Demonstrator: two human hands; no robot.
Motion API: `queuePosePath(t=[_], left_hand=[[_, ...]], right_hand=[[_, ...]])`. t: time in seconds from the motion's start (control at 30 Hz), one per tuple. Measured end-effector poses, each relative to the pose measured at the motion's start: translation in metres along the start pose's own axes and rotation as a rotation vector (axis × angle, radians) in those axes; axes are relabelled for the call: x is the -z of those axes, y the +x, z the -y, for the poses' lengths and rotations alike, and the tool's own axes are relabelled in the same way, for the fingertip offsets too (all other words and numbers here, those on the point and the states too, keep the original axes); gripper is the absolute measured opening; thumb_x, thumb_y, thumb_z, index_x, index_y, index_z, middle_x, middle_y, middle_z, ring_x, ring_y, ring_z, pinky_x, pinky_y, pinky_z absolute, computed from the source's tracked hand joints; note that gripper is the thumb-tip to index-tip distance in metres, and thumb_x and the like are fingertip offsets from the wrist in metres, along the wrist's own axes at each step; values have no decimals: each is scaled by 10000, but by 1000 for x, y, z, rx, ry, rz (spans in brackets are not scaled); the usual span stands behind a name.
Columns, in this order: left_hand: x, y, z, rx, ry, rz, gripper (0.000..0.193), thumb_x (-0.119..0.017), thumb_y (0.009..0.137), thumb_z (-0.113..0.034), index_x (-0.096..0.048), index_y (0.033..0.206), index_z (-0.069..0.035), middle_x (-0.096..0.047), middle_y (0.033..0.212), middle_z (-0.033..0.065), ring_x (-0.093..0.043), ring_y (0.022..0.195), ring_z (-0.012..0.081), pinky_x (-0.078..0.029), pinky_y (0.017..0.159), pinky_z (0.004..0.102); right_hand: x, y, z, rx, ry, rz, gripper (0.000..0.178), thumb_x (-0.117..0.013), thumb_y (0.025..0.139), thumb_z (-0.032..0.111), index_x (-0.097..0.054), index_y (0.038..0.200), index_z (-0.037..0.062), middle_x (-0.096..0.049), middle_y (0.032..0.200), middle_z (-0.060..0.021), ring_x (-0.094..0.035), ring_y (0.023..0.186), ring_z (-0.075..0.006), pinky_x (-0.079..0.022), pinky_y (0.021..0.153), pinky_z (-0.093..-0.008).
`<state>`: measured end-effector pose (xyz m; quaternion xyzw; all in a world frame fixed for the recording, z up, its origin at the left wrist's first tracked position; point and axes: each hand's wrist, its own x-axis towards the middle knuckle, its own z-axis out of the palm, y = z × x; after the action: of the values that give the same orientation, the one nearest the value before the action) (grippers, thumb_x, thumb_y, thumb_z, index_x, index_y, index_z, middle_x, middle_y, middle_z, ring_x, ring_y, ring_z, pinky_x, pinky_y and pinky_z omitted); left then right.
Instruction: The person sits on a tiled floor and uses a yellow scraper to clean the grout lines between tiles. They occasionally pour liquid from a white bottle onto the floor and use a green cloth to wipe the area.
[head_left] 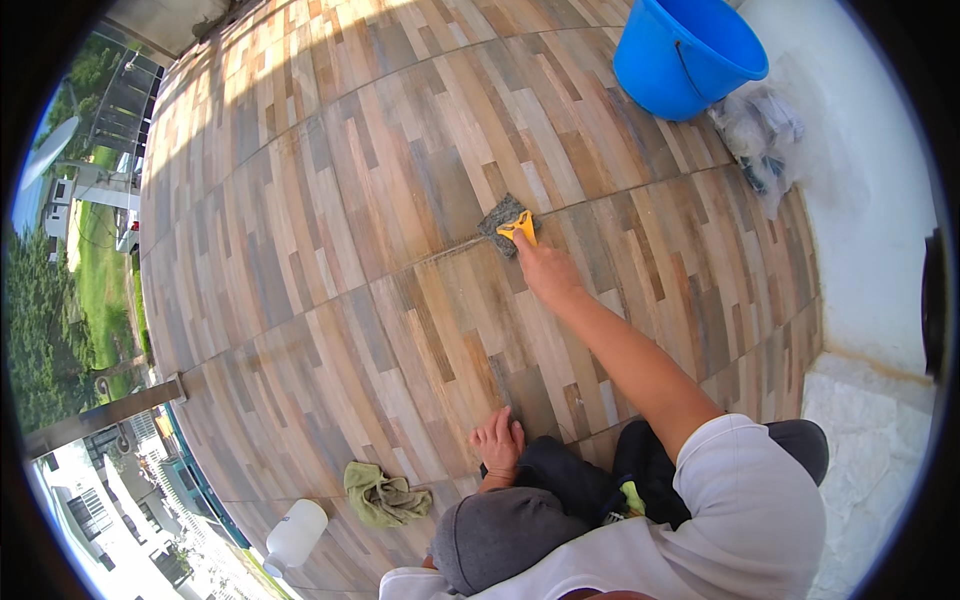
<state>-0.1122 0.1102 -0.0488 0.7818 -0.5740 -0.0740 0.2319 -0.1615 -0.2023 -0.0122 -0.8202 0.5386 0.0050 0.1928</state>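
Observation:
My right hand [552, 274] is closed around the yellow handle of a grey scrubbing pad [502, 222]. The pad lies against the wood-patterned tile floor [400, 210], on a joint line between tiles. My right arm is stretched far forward. Nearer to me, my left hand [498, 440] rests on the floor beside my dark-clothed knee, its fingers spread and nothing in them. To its left, a crumpled olive-green cloth [385, 495] lies on the tiles.
A blue bucket [680, 60] stands far right by the white wall [850, 160], with a clear plastic bag [760, 140] beside it. A white plastic bottle [297, 535] is at the near left. The floor's left edge borders an open drop with greenery and houses beyond.

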Motion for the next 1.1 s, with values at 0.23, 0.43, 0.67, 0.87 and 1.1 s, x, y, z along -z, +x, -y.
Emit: queuePosePath(t=[0.23, 0.43, 0.67, 0.87, 1.1], left_hand=[[-2, 1, 6, -2, -23, -24, 395, -605, 731, -193, -528, 1114, -140, -544, 1012, 28, -485, 913, 186, -291, 827, 366], [0, 0, 1, -14, 8, -10, 397, -604, 734, -187, -525, 1120, -134, -542, 1014, 29, -486, 914, 188, -290, 836, 368], [2, -2, 8, -17, -31, -16, 450, -614, 707, -163, -505, 1141, -117, -530, 1014, 65, -484, 915, 231, -301, 821, 381], [-2, 0, 5, -31, -17, -20, 436, -607, 716, -173, -506, 1137, -118, -535, 1002, 61, -488, 920, 223, -300, 824, 379], [-1, -2, 7, -17, -21, -52, 409, -602, 729, -188, -513, 1124, -130, -546, 998, 26, -492, 879, 186, -296, 818, 360]], right_hand=[[-4, -15, 38, -14, 17, 102, 386, -412, 840, 127, -364, 1223, 131, -588, 761, -167, -607, 674, -328, -480, 543, -430], [-11, -5, 60, -12, 87, 55, 393, -421, 833, 124, -372, 1223, 132, -586, 789, -170, -609, 676, -325, -476, 534, -438], [-7, 2, 23, -6, 64, -25, 351, -432, 841, 161, -427, 1191, 168, -595, 742, -166, -610, 669, -337, -470, 545, -455], [20, -7, -71, -366, 46, -148, 354, -411, 867, 185, -386, 1220, 172, -603, 787, -179, -607, 728, -359, -468, 573, -472], [20, -7, -2, -308, 132, -353, 350, -419, 871, 232, -392, 1220, 224, -608, 796, -159, -613, 695, -346, -463, 552, -483]])
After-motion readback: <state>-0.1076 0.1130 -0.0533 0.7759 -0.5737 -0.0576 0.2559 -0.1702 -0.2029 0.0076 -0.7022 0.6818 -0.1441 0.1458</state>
